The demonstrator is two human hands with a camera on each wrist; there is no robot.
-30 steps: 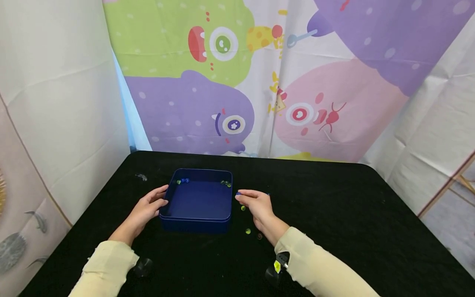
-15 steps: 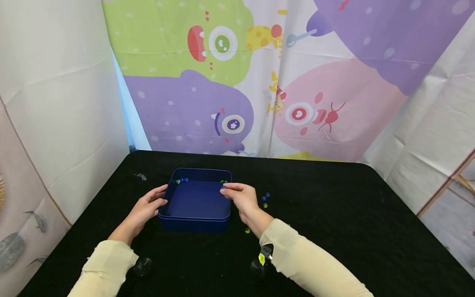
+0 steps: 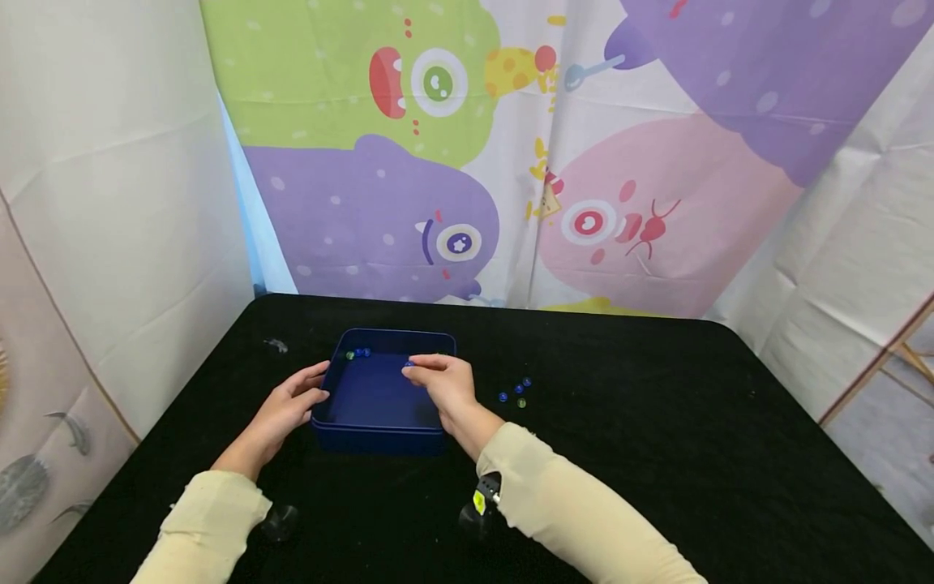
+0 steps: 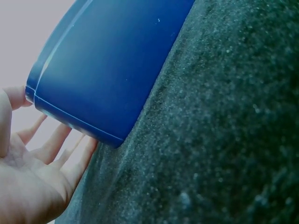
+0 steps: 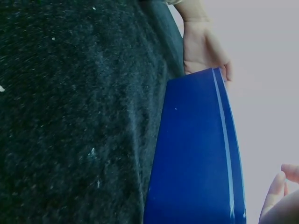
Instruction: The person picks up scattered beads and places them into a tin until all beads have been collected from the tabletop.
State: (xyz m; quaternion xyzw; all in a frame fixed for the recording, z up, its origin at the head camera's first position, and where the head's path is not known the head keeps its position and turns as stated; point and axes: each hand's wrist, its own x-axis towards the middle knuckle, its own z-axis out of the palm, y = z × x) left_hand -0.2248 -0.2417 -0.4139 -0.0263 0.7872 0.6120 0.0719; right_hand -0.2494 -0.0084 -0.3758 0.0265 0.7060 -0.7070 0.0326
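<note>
A dark blue square box stands on the black cloth, open at the top. My left hand holds its left wall; in the left wrist view the thumb is at the rim and the fingers lie along the outer side. Over the inside of the box, my right hand pinches a blue glass marble between thumb and fingertips. A green marble and two blue marbles lie by the far left corner inside. The far right corner is hidden behind my right hand.
To the right of the box, several marbles lie loose on the cloth, among them a green marble and a blue marble. A small clear scrap lies at the back left. A cartoon-printed curtain hangs behind the table.
My right hand has carried the blue marble leftward, from beside the box to above its inside. Its forearm now hides the cloth where green marbles showed. My left hand stays on the box.
</note>
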